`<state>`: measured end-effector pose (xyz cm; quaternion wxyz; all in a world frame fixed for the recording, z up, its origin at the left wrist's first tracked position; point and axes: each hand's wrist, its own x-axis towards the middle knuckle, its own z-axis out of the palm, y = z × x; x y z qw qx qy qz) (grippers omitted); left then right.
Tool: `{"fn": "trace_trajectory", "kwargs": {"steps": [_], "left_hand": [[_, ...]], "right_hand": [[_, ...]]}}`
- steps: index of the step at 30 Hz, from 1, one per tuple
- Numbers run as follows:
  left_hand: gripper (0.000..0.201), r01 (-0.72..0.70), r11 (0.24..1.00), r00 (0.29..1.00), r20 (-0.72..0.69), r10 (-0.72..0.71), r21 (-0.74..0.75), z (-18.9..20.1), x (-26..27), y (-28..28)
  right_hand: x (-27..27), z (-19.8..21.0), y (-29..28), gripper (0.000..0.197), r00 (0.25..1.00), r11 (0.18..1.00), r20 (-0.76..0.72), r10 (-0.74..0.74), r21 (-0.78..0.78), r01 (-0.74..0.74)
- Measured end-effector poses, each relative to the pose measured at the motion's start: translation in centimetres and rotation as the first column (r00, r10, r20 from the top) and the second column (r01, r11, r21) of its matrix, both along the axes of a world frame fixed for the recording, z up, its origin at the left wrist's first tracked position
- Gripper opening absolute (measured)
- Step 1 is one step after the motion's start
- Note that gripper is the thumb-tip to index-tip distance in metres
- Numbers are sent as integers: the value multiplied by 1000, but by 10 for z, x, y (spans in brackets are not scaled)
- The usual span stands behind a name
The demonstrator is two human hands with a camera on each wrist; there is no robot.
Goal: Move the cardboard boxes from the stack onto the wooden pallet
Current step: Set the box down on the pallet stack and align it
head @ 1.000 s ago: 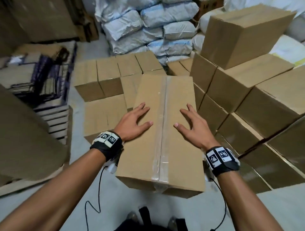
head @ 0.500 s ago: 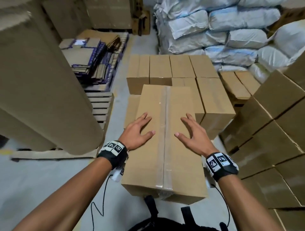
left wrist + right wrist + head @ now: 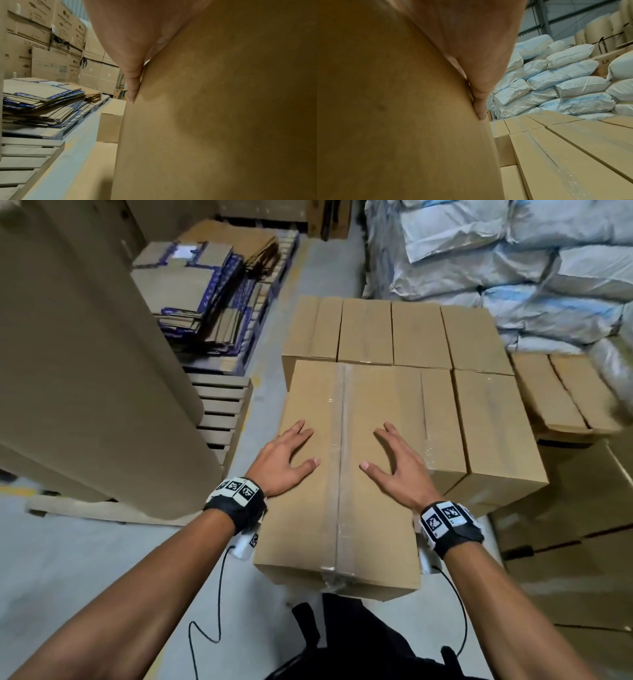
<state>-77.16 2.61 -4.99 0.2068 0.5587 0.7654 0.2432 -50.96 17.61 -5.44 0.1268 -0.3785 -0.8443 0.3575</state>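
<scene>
A long taped cardboard box [image 3: 342, 474] is carried lengthwise in front of me, its far end over the boxes on the pallet [image 3: 394, 337]. My left hand [image 3: 284, 460] lies flat on its top left with fingers spread. My right hand [image 3: 394, 467] lies the same way on the top right. In the left wrist view the box side [image 3: 214, 121] fills the right half beside my left hand [image 3: 126, 40]. In the right wrist view the box [image 3: 393, 108] fills the left beside my right hand [image 3: 479, 54]. The pallet under the boxes is hidden.
The box stack [image 3: 565, 542] stands at the right. A large brown paper roll [image 3: 85, 371] stands close on the left, with a bare slatted pallet [image 3: 219, 412] and flattened cartons [image 3: 205, 285] behind it. White sacks [image 3: 513, 268] are piled at the back right. Grey floor [image 3: 85, 559] shows at the lower left.
The view has swung left, away from the stack and toward the boxes on the pallet. The carried box has come over them. Both hands lie on it as before.
</scene>
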Motion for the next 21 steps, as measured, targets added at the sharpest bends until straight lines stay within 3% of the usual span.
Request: {"fn": "trace_trajectory", "kwargs": {"steps": [10, 21], "left_hand": [[73, 15, 998, 1000, -8, -16, -56, -41, -74, 167], [81, 56, 987, 997, 53, -48, -152, -168, -125, 285]], "right_hand": [[-75, -46, 163, 85, 1000, 999, -9, -6, -49, 6], [-126, -159, 271, 94, 996, 992, 87, -7, -122, 17]]}}
